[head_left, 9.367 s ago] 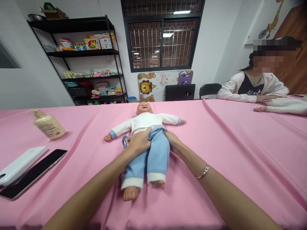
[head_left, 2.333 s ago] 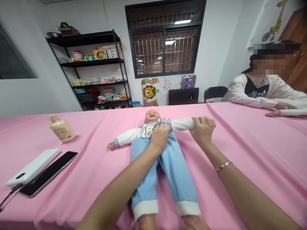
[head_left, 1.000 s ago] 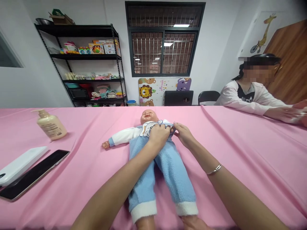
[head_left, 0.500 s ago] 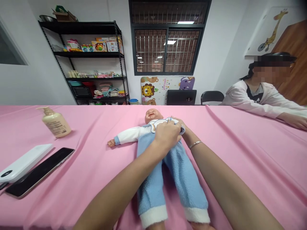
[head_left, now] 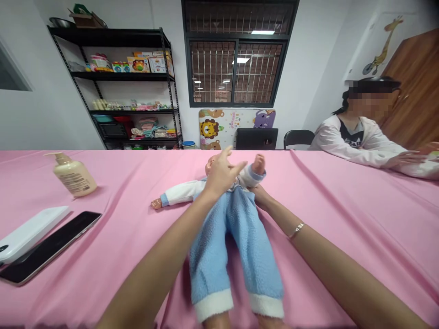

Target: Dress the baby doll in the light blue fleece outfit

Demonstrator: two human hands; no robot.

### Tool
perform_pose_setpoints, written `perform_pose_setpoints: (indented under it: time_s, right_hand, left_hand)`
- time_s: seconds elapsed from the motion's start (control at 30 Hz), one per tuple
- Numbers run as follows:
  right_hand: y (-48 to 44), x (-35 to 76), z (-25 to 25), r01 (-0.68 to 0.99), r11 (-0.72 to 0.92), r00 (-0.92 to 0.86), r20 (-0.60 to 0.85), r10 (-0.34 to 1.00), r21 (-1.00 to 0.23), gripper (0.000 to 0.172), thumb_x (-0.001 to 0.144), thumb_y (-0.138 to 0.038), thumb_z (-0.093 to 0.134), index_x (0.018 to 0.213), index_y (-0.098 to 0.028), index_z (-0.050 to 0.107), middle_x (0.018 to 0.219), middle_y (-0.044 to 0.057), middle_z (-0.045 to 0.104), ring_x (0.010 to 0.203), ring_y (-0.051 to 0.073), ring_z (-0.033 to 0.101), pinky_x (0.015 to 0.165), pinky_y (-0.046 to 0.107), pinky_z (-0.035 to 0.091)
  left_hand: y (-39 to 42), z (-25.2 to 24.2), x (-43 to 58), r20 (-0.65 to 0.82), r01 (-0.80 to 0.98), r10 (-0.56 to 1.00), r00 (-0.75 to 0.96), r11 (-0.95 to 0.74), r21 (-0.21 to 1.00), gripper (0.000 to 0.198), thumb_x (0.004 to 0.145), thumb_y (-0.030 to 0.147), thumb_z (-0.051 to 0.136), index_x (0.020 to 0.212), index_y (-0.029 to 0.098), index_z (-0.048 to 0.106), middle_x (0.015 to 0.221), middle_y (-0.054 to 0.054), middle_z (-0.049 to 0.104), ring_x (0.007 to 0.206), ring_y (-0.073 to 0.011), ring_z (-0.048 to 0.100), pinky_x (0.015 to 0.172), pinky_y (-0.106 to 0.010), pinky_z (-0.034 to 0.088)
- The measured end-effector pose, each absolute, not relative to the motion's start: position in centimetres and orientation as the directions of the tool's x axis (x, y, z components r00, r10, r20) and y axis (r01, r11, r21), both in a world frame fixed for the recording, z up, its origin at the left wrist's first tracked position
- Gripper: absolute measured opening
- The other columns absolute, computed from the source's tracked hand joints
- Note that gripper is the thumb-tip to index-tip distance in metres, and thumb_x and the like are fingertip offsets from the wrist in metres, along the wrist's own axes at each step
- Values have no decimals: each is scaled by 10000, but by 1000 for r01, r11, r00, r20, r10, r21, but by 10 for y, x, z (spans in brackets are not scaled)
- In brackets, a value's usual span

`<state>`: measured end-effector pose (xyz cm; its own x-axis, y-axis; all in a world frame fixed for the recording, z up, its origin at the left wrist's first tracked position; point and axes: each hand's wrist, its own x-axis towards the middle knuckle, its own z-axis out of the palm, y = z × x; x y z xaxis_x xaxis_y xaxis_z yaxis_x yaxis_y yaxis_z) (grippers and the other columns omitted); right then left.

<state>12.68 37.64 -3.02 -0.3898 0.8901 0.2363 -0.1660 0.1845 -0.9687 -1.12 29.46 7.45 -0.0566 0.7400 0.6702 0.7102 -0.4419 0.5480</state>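
Doll (head_left: 236, 219) supine on the desk (head_left: 329, 214). Left hand (head_left: 220, 176): fingers spread above its chest. Right hand (head_left: 262, 197): fingers partly hidden at its side, grip indeterminable.

Doll's head (head_left: 208, 165) part-hidden by left hand (head_left: 220, 177), legs (head_left: 212, 262) cropped below; white device (head_left: 34, 232) cropped left

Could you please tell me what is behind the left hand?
Behind the left hand, part of the doll's head shows. The hand covers the rest; what else lies hidden there, I cannot see.
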Motion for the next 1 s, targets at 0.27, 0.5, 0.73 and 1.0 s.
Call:
perform_pose_setpoints:
  time_s: [0.27, 0.5, 0.73, 1.0]
  right_hand:
    - [371, 168, -31, -612, -300, -296, -140, 945, -732, 270, 797, -400, 562, 980, -212, 499, 1106, 83, 532, 1055, 201, 549, 863, 322, 525]
    - [371, 162, -41, -568, -385, -270, -277, 922, -727, 167, 879, -294, 461, 970, -156, 485, 1017, 113, 573, 898, 163, 611, 748, 267, 542]
    - [341, 160, -35, -73, -149, -499, -94, 861, -986, 380, 786, -527, 559, 732, -151, 542, 666, 21, 522, 579, 104, 479, 535, 219, 420]
    - [353, 170, 6, -82, 151, -604, 170, 779, -985, 359, 688, -467, 683, 688, -141, 532, 683, -13, 512, 650, 95, 464, 630, 227, 361]
  left_hand:
    - [289, 37, -81, 220, 815, 974, -53, -85, 573, 482, 774, 616, 445, 708, 151, 557, 664, -50, 572, 656, -209, 539, 621, -293, 388]
    - [277, 16, -106, 217, 260, 951, -219, -158, 953, 459, 707, 597, 514, 594, 174, 374, 526, 47, 327, 473, -89, 292, 464, -218, 264]
    - [282, -11, -117, 222, 542, 974, -31, -170, 823, 512, 790, 611, 411, 708, 135, 578, 699, -17, 541, 685, -166, 464, 622, -239, 352]
    - [271, 6, -120, 102, 379, 994, 39, -109, 919, 466, 685, 595, 594, 676, 129, 590, 685, -18, 544, 636, -144, 446, 581, -234, 356]
